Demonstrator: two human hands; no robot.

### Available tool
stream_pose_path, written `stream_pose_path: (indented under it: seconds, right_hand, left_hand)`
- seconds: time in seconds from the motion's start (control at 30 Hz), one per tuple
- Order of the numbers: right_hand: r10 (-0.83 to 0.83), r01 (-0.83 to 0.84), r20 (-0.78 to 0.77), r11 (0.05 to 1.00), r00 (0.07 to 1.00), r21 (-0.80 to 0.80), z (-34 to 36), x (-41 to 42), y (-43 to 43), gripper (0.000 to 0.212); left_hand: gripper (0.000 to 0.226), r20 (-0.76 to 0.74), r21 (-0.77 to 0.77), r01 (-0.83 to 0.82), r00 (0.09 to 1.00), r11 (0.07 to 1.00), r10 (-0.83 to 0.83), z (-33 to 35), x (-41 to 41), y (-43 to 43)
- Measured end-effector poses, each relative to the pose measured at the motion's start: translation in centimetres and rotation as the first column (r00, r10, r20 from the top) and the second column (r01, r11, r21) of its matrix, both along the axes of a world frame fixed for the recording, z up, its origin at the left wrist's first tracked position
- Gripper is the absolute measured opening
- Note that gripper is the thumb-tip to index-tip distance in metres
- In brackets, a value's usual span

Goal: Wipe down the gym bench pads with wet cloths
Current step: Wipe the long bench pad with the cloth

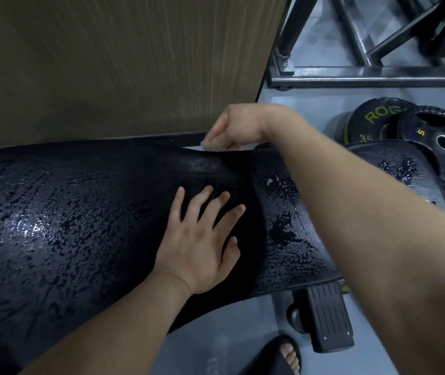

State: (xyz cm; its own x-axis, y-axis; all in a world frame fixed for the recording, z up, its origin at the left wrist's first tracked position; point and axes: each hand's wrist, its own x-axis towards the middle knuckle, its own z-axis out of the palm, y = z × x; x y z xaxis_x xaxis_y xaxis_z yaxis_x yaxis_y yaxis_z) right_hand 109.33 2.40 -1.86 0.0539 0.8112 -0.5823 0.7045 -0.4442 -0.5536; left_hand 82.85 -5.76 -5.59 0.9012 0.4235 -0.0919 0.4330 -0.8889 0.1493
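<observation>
**Operator:** Right forearm, nearest the lens, crosses the long black textured vinyl bench pad. My right hand curls its fingers over a small pale wet cloth at the pad's far edge.

**Trainee:** And the other hand?

**Operator:** My left hand lies flat on the pad, fingers spread, holding nothing.

**Trainee:** What is good technique here?

**Operator:** I would keep the cloth pressed flat and follow the edge in overlapping passes.

**Trainee:** How much room is there?

**Operator:** It is tight against the brown wood-grain wall panel and open leftward along the pad. Black round weight plates crowd the right, beyond the shorter black seat pad.
</observation>
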Motion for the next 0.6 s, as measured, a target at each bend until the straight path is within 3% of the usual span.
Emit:
stream_pose_path:
  seconds: [0.13, 0.33, 0.47, 0.6]
  right_hand:
    - [0.168, -0.106, 0.258, 0.966, 0.952, -0.237, 1.4, 3.0, -1.4, 0.024]
    - [-0.096, 0.087, 0.081, 0.99, 0.992, 0.109, -0.4, -1.2, -2.9, 0.016]
    - [-0.099, 0.088, 0.296, 0.995, 0.95, 0.051, 1.1, 2.4, -6.5, 0.027]
    - [-0.176, 0.209, 0.445, 0.978, 0.878, -0.026, 1.5, 5.0, -7.7, 0.025]
  left_hand:
    - [0.058, -0.006, 0.004, 0.003, 1.0, 1.0, -0.003, -0.1, 0.1, 0.1]
    - [0.059, -0.006, 0.027, 0.005, 1.0, 1.0, -0.005, -0.2, 0.2, 0.0]
    - [0.059, -0.007, 0.033, -0.001, 1.0, 0.999, 0.001, -0.2, 0.3, -0.1]
    - [0.059, 0.003, 0.034, -0.004, 1.0, 0.999, 0.004, -0.3, 0.3, 0.0]
